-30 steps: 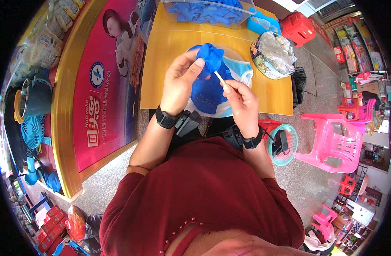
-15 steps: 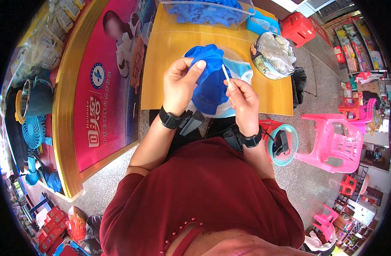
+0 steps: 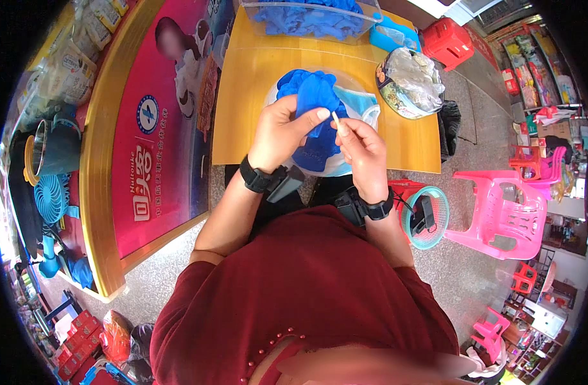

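My left hand point(image 3: 276, 136) pinches a piece of thin blue material point(image 3: 316, 90) between thumb and fingers, and its gathered folds stand up above them. Close by on the right, my right hand point(image 3: 364, 154) grips a short white stick point(image 3: 336, 118) with its tip pointing up toward the blue piece. I cannot tell if the tip touches the material. More blue material point(image 3: 314, 154) lies under my hands, beside a light-blue and white sheet-like thing point(image 3: 364, 106). Part of both is hidden by my hands.
On the yellow table point(image 3: 246, 70) stand a clear bin point(image 3: 259, 29) of blue pieces, a blue container point(image 3: 387, 40) and a round tin point(image 3: 406, 106) with clear plastic. A turquoise basket point(image 3: 443, 218) and pink chair point(image 3: 499, 212) are right. A wooden-framed pink panel point(image 3: 130, 192) borders the left.
My left hand has moved slightly right and down with the blue material, which now hangs differently. Less of the white stick shows above my right fingers.
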{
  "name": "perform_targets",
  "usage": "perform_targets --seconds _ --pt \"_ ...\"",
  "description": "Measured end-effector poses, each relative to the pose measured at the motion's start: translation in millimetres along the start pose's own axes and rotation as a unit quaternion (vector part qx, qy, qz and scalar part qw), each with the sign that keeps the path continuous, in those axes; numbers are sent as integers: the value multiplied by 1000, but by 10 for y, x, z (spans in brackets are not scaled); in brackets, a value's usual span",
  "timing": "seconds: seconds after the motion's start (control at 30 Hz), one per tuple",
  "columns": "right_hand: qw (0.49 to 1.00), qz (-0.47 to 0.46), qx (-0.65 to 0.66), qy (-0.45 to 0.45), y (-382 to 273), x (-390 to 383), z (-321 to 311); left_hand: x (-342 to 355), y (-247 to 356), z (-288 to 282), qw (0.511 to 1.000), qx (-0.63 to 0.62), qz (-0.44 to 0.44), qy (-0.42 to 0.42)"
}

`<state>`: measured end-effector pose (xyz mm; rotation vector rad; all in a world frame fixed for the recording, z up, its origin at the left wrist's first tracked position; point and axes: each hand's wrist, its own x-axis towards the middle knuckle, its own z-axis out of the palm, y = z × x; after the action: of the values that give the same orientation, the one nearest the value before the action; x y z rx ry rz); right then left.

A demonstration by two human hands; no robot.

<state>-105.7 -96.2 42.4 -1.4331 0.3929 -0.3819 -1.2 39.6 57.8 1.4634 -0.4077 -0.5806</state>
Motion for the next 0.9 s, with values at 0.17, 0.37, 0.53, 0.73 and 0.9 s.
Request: perform_targets --seconds 0.17,0.37,0.53,0.73,0.9 --pt "989 -68 -126 -43 60 -15 -50 69 -99 -11 990 -58 121 53" --pt "997 -29 -52 -43 23 -28 111 68 -171 88 980 -98 149 93" --pt "996 47 73 -30 18 -99 114 62 -174 14 973 -116 159 119" --pt "989 82 102 -67 -31 -100 54 105 -132 -59 981 -40 172 77" --pt "989 103 21 -100 -30 -116 52 122 -121 -65 968 -53 221 103"
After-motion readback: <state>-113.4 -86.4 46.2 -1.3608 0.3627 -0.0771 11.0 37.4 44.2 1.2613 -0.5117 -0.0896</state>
